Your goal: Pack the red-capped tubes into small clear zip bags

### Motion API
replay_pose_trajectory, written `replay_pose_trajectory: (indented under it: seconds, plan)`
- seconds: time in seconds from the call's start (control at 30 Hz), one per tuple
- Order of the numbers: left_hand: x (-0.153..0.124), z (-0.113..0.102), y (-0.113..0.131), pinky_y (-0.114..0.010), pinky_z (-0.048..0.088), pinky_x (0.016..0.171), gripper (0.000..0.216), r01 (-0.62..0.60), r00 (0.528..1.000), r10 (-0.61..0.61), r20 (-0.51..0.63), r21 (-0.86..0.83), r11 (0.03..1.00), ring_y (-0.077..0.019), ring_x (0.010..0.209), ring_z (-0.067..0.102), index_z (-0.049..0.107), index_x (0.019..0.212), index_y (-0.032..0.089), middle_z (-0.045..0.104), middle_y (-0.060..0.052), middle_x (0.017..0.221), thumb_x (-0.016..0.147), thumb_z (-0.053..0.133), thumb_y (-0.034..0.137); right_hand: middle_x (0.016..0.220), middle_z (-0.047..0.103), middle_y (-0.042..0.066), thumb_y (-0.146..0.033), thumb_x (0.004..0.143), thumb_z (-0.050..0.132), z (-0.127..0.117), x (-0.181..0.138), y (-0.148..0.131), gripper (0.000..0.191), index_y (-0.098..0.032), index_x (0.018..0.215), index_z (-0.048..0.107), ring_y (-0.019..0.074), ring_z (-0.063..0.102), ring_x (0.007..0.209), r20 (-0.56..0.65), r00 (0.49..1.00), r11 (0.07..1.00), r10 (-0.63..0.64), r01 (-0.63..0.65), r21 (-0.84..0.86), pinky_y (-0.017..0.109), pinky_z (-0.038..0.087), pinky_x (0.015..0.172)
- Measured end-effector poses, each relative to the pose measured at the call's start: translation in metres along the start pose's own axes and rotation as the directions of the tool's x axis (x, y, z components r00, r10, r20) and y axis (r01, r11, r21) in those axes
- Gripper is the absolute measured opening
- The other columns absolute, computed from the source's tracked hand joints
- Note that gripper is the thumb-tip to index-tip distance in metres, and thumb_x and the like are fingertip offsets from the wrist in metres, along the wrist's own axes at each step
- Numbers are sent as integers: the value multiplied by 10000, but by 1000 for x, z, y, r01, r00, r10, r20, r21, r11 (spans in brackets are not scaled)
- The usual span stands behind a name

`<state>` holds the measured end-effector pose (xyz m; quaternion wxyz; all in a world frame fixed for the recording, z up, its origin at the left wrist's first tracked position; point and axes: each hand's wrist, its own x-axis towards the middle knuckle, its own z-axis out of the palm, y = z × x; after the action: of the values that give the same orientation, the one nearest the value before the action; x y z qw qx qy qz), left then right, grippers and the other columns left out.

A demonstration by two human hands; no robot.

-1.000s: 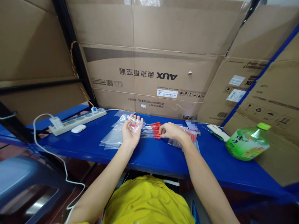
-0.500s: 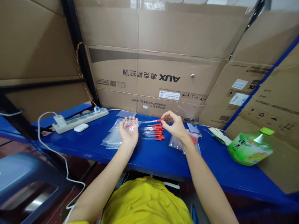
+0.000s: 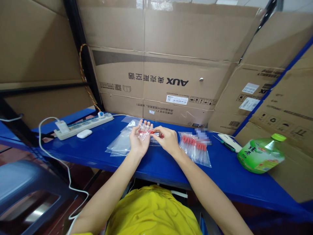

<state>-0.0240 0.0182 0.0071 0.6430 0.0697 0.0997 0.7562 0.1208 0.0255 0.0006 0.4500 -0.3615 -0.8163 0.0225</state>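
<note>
The fingers (image 3: 158, 130) of the right hand (image 3: 168, 141) are pinched together on the red end of a slender clear tube (image 3: 152, 132), right up at the left palm! Over on the left hand (image 3: 140, 143), the fingers curl upward, a little spread, thumb apart, a clear plastic bag (image 3: 144, 133) draped across them; whether they grip the film, I can't tell. That open palm seems to back the limp plastic and keep it from sagging, while the red end probably gives the right hand its firmest hold.

Beneath the hands, mid-tabletop (image 3: 161, 164), loose tubes (image 3: 154, 141) lie half hidden, crosswise between the left and right edges. Flat bags (image 3: 118, 146) fan out to their left, likely kept near the hand that handles film. A bag of red-ended tubes (image 3: 195, 149) lies right of centre, one corner pointing toward the front edge, apparently parked out of the way.

And what a shift in half a second: the tube was stretched out between the hands, red end well right of the palm; now the right hand has swung left, closing that gap, covering the loose row and uncovering the filled bag.
</note>
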Motion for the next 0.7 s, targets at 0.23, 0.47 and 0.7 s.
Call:
replay_pose_trajectory:
  seconds: [0.23, 0.47, 0.7]
  plan:
    - [-2, 1, 0, -377, 570, 1049, 354, 18, 999, -20, 25, 56, 998, -200, 989, 738, 663, 1184, 154, 737, -79, 982, 849, 560, 102, 931, 801, -4, -326, 1033, 651, 12, -6, -4, 170, -287, 1083, 808, 146, 706, 754, -52, 999, 1000, -11, 11, -3, 257, 477, 718]
    - [-7, 0, -2, -414, 553, 1092, 574, 85, 992, -94, 83, 113, 990, -202, 986, 748, 645, 1308, 185, 744, -69, 1022, 761, 536, 44, 817, 751, 4, -332, 1029, 646, 19, -6, -4, 193, -247, 991, 816, 141, 672, 713, -141, 989, 999, 45, -46, -1, 252, 457, 699]
    - [-8, 0, -1, -403, 545, 1108, 599, 106, 989, -117, 88, 124, 987, -201, 997, 751, 645, 1316, 166, 745, -74, 1033, 744, 523, 34, 694, 711, -9, -291, 997, 633, 25, -8, -2, 197, -222, 992, 818, 135, 614, 596, -95, 995, 995, 36, -27, 99, 242, 430, 629]
